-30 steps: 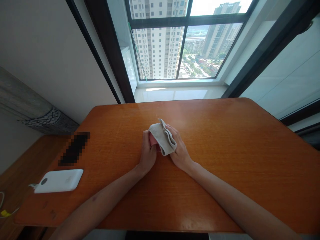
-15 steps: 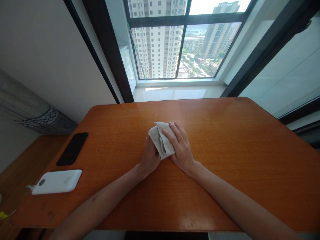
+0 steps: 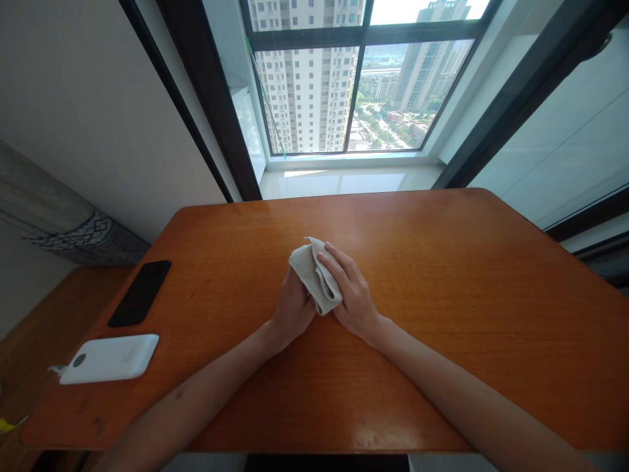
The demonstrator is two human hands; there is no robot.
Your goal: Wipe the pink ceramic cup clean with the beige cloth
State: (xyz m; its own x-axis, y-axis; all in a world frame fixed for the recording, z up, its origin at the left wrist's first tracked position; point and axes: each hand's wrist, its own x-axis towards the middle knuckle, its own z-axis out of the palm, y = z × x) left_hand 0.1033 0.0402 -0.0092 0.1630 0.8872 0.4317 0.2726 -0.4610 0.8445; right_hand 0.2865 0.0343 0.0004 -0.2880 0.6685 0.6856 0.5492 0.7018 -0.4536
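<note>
A folded, light grey cloth (image 3: 314, 274) is held between my two hands over the middle of the wooden table (image 3: 466, 275). My left hand (image 3: 293, 303) grips it from the left and below, its fingers mostly hidden behind the cloth. On the other side, my right hand (image 3: 354, 292) lies over the cloth's right part with the fingers curled across it. One corner of the cloth sticks up at the top.
On the table's left side lie a black phone (image 3: 140, 294) and, nearer to me, a white power bank (image 3: 111, 358) with a short cable at its end. Beyond the far edge is a window (image 3: 361, 92) with dark frames. A grey curtain (image 3: 73, 203) hangs at left.
The fingers of my right hand have drawn in slightly over the cloth, and the cloth has turned a little. The view has shifted very slightly.
</note>
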